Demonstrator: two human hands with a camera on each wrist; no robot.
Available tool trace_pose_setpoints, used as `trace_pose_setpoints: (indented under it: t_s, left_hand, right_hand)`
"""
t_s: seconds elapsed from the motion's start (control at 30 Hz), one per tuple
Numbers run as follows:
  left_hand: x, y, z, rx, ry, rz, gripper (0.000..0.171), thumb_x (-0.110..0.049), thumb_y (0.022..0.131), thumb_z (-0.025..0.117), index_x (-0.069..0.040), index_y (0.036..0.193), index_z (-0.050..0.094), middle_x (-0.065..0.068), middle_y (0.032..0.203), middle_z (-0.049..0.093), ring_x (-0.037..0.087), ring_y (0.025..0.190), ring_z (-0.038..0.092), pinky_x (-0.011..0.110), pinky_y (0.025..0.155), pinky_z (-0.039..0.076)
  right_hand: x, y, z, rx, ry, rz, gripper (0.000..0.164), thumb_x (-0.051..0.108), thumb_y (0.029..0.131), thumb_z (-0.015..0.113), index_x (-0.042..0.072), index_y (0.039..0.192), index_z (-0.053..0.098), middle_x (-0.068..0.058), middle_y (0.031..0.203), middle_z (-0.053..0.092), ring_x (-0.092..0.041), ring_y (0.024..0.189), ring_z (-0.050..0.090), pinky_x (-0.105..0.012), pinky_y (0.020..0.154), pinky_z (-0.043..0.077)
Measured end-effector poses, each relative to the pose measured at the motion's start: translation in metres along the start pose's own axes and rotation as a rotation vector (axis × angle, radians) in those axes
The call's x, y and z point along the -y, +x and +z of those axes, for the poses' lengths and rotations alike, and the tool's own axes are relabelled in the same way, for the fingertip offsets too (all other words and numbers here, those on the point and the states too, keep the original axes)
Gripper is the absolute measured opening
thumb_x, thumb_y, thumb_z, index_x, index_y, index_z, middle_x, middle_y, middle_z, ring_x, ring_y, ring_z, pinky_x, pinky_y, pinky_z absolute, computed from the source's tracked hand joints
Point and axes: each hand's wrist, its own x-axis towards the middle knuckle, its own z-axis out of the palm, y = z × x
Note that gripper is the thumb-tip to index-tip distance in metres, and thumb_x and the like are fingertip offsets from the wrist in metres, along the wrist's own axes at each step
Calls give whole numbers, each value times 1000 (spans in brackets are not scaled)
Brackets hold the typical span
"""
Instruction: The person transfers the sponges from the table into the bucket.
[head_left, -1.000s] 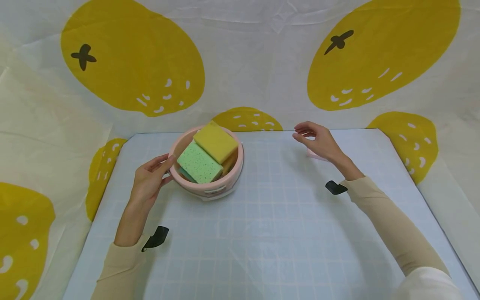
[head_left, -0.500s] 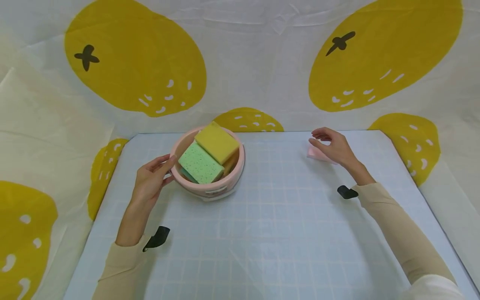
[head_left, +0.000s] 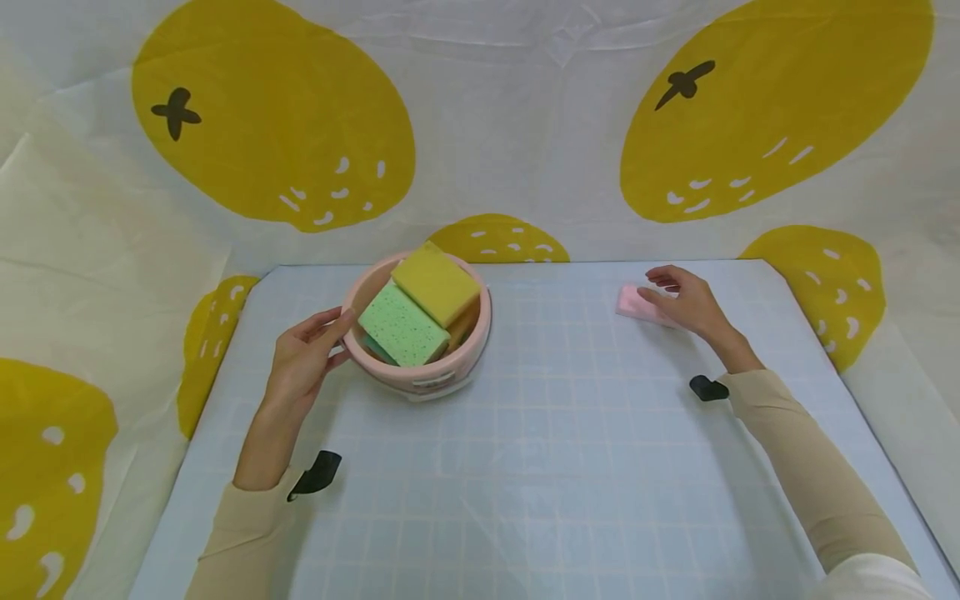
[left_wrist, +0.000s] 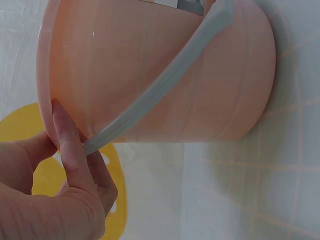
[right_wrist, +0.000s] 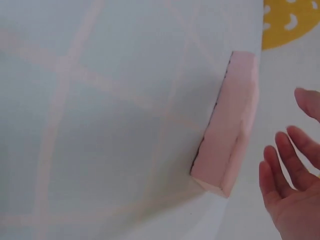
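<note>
A pink bucket (head_left: 360, 358) with a pale handle (left_wrist: 160, 85) stands at the back left of the table. My left hand (head_left: 296, 362) pinches its rim at the left side, thumb and fingers on either side of the wall. Inside the bucket lie a green speckled sponge (head_left: 402, 325) and a yellow sponge (head_left: 437, 285), with other sponges partly hidden beneath. My right hand (head_left: 693, 308) hovers above a pink sponge (head_left: 633, 304) at the back right, fingers loosely bent and holding nothing. In the right wrist view a gap shows between the fingers and the pink sponge (right_wrist: 225, 120).
The table (head_left: 525, 467) has a pale blue checked cover. A white cloth (head_left: 517, 125) printed with big yellow fruit hangs behind it and at both sides. Black wrist cameras sit at both cuffs.
My right hand has moved right and slightly nearer, uncovering more of the pink sponge. My left hand keeps its hold on the bucket rim.
</note>
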Motion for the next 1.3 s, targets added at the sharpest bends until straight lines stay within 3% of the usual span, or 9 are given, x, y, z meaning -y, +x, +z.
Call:
trace_pose_setpoints:
  t_s: [0.17, 0.33, 0.63, 0.77, 0.93, 1.13, 1.3]
  left_hand:
    - [-1, 0, 1, 2, 2, 0, 70, -49, 89, 77, -12, 146, 58, 4, 131, 62, 13, 104, 62, 17, 80, 58]
    - [-1, 1, 2, 4, 17, -4, 71, -51, 88, 77, -14, 146, 58, 3, 130, 62, 13, 105, 62, 17, 81, 58]
    - [-2, -1, 3, 4, 17, -5, 71, -51, 88, 77, -14, 146, 58, 4, 133, 61, 13, 106, 61, 17, 81, 57]
    - [-2, -1, 3, 7, 19, -4, 70, -51, 89, 76, -14, 146, 58, 3, 132, 61, 13, 106, 61, 17, 80, 57]
    - [-2, -1, 3, 4, 28, 2, 70, -51, 89, 76, -14, 146, 58, 3, 132, 61, 13, 106, 61, 17, 81, 57]
    - [-1, 0, 1, 6, 19, 4, 70, -50, 89, 76, -13, 146, 58, 4, 132, 61, 13, 106, 60, 17, 80, 57]
    - [-1, 0, 0, 6, 16, -5, 70, -50, 89, 77, -14, 146, 58, 3, 132, 61, 13, 106, 61, 17, 80, 57]
  right_hand:
    - [-8, 0, -3, 83, -40, 58, 65, 42, 101, 66, -3, 144, 49, -27, 146, 47, -46, 133, 39, -63, 115, 32]
    - [-15, 3, -2, 157, -122, 64, 67, 40, 101, 66, -6, 146, 47, -32, 148, 43, -48, 131, 39, -65, 115, 31]
    - [-13, 4, -1, 173, -152, 20, 59, 28, 101, 68, -9, 141, 45, -34, 142, 46, -49, 128, 41, -67, 115, 30]
    - [-8, 1, -2, 178, -138, 33, 57, 26, 100, 69, -6, 140, 44, -31, 140, 48, -47, 125, 42, -66, 114, 32]
    - [0, 0, -8, 200, -149, 4, 48, 21, 101, 67, -5, 139, 53, -30, 139, 52, -46, 124, 45, -65, 113, 36]
    - [9, 0, -16, 223, -198, -65, 42, 15, 101, 68, -8, 135, 59, -29, 124, 61, -41, 109, 53, -57, 99, 49]
    - [17, -2, -21, 216, -204, -82, 41, 17, 100, 70, -7, 132, 60, -26, 117, 63, -38, 103, 55, -54, 94, 51]
